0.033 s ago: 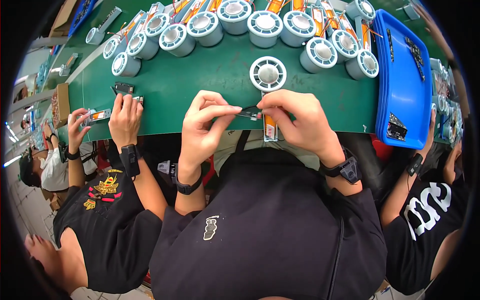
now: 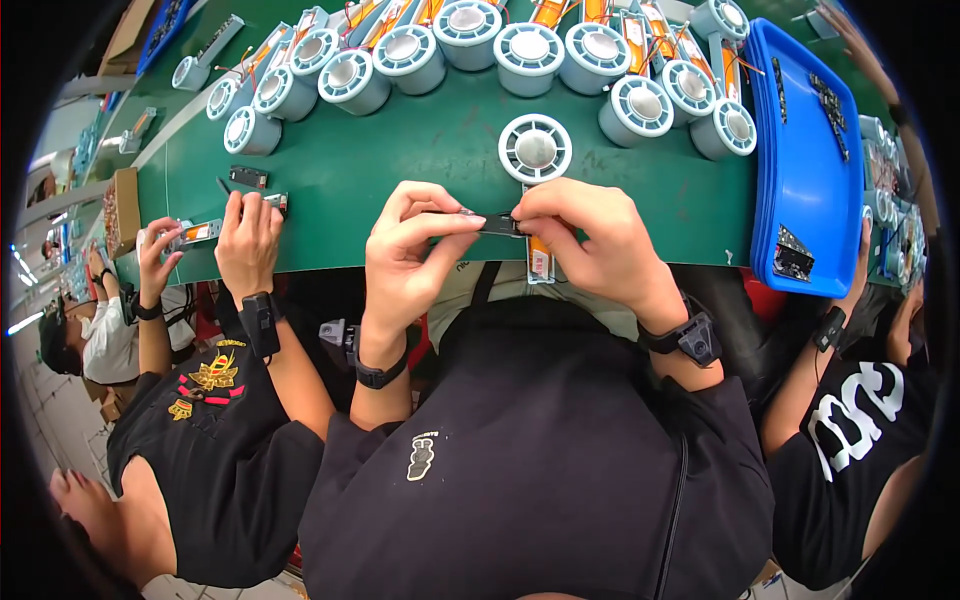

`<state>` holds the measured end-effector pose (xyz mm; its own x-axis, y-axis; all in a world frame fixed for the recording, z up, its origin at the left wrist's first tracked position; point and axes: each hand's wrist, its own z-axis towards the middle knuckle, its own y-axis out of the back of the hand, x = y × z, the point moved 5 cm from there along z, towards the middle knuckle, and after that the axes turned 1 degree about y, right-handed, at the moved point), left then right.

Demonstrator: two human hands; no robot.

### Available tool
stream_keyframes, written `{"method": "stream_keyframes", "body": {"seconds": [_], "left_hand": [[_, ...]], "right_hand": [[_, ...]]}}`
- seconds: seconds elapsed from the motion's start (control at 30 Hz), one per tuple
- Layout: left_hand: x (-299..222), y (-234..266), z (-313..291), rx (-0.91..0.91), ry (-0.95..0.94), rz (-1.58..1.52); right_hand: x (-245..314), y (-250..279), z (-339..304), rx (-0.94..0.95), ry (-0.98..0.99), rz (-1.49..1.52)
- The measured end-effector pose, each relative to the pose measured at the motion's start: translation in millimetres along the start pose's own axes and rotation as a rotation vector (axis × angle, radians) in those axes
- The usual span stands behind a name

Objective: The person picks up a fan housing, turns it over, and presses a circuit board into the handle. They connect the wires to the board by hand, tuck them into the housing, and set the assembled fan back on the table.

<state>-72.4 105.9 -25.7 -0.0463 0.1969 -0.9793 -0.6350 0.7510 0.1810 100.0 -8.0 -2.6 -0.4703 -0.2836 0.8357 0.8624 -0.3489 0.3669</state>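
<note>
Between my two hands is a small black circuit board (image 2: 499, 225), its flat face partly showing. My left hand (image 2: 418, 250) pinches the board's left end between thumb and fingertips. At the right end my right hand (image 2: 592, 235) is closed, thumb and forefinger pinched on the board. Just beneath lies a pale blue handheld fan body, its round slotted head (image 2: 535, 148) facing up beyond my right hand. The fan's handle (image 2: 540, 262) runs toward me, with an orange-wrapped battery in it, and is partly hidden by my right hand. My fingers cover the board's ends.
Several more fan bodies (image 2: 530, 55) stand in an arc along the far side of the green table (image 2: 420, 140). A blue tray (image 2: 815, 210) with black circuit boards stands at right. On the left, a co-worker's hands (image 2: 248, 240) handle similar parts. Another co-worker sits at right.
The board between my hands has turned, so more of its flat face shows. A thin dark wire looped above it earlier no longer stands out. The left co-worker's fingers have shifted slightly.
</note>
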Motion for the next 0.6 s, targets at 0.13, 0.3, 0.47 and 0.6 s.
{"method": "stream_keyframes", "body": {"seconds": [0.13,0.3,0.47,0.6], "left_hand": [[-6.7,-7.1,5.0,-0.100,-0.182,-0.039],[-14.3,-10.8,14.7,-0.047,-0.108,0.206],[-24.4,-28.6,25.4,0.228,0.001,0.404],[-18.5,-27.8,23.3,0.106,-0.196,0.383]], "right_hand": [[-6.7,10.4,1.6,-0.044,-0.200,0.112],[-18.0,8.5,-3.5,-0.093,-0.392,0.183],[-26.0,7.2,-10.7,-0.137,-0.327,0.315],[-26.7,5.8,-13.7,-0.165,-0.350,0.295]]}}
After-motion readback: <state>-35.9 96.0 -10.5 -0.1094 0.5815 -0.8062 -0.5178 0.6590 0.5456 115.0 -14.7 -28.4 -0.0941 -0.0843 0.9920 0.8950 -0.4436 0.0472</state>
